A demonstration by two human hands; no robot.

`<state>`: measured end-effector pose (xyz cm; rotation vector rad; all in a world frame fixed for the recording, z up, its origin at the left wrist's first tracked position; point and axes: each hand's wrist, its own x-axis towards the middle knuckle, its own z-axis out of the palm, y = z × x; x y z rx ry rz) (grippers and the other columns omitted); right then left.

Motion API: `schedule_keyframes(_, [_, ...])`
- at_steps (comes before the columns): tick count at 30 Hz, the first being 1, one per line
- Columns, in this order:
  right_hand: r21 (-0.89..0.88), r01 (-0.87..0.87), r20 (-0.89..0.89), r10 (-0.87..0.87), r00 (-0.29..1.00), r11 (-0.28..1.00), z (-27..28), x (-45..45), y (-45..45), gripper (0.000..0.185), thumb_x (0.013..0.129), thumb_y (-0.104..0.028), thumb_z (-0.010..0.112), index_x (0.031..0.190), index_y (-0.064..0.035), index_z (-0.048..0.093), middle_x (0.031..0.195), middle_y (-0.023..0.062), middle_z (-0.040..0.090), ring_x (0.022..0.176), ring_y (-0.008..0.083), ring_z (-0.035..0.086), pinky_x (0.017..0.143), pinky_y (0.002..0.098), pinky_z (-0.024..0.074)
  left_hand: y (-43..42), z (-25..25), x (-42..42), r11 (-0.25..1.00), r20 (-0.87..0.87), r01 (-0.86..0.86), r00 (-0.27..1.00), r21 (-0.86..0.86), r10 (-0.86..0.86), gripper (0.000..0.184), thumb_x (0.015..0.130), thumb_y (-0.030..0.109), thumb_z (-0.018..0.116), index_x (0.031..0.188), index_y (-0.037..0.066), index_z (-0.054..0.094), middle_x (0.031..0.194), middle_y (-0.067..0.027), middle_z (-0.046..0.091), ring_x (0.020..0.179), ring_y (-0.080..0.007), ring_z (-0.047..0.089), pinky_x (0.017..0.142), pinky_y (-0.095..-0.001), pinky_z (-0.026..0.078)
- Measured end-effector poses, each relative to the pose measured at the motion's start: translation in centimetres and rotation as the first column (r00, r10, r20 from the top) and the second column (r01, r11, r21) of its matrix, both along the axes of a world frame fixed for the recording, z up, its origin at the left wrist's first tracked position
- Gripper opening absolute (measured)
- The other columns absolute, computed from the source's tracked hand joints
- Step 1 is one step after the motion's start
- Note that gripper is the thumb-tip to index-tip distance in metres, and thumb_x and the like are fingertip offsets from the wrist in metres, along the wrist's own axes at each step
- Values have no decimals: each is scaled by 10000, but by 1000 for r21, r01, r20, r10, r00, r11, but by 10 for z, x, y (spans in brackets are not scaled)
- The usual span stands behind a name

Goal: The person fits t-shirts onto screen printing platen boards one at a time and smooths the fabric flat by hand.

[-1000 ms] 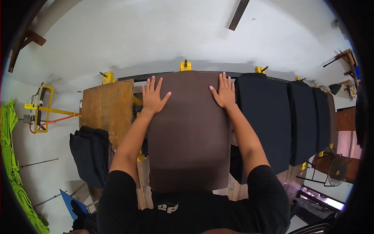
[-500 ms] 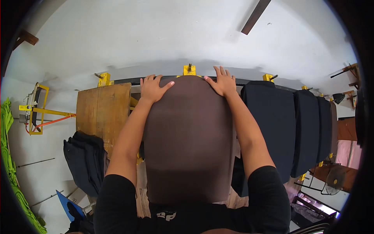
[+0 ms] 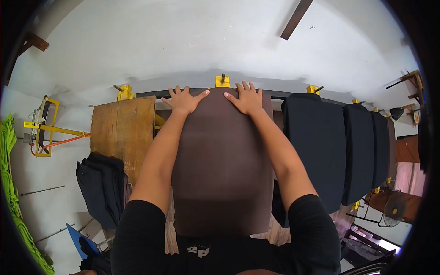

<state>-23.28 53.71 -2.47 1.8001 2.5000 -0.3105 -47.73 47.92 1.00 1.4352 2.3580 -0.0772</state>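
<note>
A brown cloth point(image 3: 222, 160) lies smooth over a board in front of me, its near end close to my shirt. My left hand point(image 3: 184, 101) rests at the far left corner of the cloth, fingers spread, thumb on the fabric. On the far right part of the same cloth lies my right hand point(image 3: 246, 99), its fingers apart and pointing at the far edge. Neither hand grips anything. Just beyond the cloth's far edge is a yellow bracket point(image 3: 222, 82) with a dark pin.
Boards covered in black cloth point(image 3: 315, 146) stand in a row to the right. On the left are a bare wooden board point(image 3: 123, 133), a dark cloth pile point(image 3: 101, 188), a yellow frame point(image 3: 53, 130) and green cloth point(image 3: 9, 169). A fan point(image 3: 395, 211) stands at right.
Both hands were wider apart on the cloth a second ago. They moved to its far corners, and the right hand has since come inward. The view has shifted slightly.
</note>
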Motion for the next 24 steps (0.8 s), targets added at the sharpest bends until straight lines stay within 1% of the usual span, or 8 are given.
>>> schedule_keyframes(5, [-23,132,1,-132,991,991,6,-13,9,1051,870,-917,358,1614,-176,415,1672,152,379,1563,397,298,1196,708,215,4,-25,-6,994,-4,-20,1000,104,20,1077,820,952,448,1529,148,547,1656,-181,359,1584,-423,178,1234,-703,152])
schedule_keyframes(6, [-66,128,-3,-129,992,990,6,-12,11,1066,867,-919,364,1636,-182,364,1674,144,380,1558,396,308,1189,700,232,5,-26,-7,991,-6,-25,1000,134,26,1071,809,955,465,1521,160,559,1651,-176,372,1578,-420,201,1238,-684,175])
schedule_keyframes(12, [-36,45,-95,-48,994,998,5,-2,12,1081,867,-921,369,1657,-187,310,1710,136,309,1572,387,277,1187,683,243,2,-22,-8,987,5,11,1000,161,-11,1044,825,934,482,1525,163,554,1620,-177,412,1545,-420,269,1218,-650,249])
schedule_keyframes(14, [-37,33,-135,-38,990,999,3,9,12,1068,869,-918,374,1648,-189,337,1726,135,271,1582,380,254,1211,670,214,-3,-22,-12,983,19,46,999,178,-51,1046,826,934,479,1524,158,553,1613,-185,413,1541,-429,271,1217,-655,245])
schedule_keyframes(16, [66,-58,-3,58,998,996,4,22,13,1039,876,-907,388,1633,-195,377,1729,136,262,1582,390,247,1238,645,189,-3,-23,-15,977,27,76,996,199,-83,1048,828,934,475,1522,154,552,1606,-193,414,1537,-439,272,1217,-659,240])
schedule_keyframes(18, [70,-49,-1,49,999,996,6,35,11,1013,881,-898,398,1618,-202,409,1714,141,297,1586,386,240,1257,622,172,-1,-25,-16,981,23,78,996,180,-83,1037,829,931,479,1519,160,558,1597,-188,427,1524,-428,295,1220,-644,245])
schedule_keyframes(21, [3,65,19,-65,998,998,11,38,14,989,888,-886,408,1605,-206,429,1691,143,345,1582,370,251,1263,609,169,2,-24,-13,989,27,55,998,137,-60,1032,830,928,482,1516,161,562,1597,-184,432,1519,-417,307,1226,-632,242])
schedule_keyframes(24, [26,73,-112,-69,991,997,6,35,15,942,910,-857,418,1578,-194,465,1670,136,386,1571,358,274,1262,624,151,1,-27,-13,982,4,63,998,178,-65,1033,831,927,483,1506,151,573,1593,-179,442,1512,-404,319,1228,-620,245])
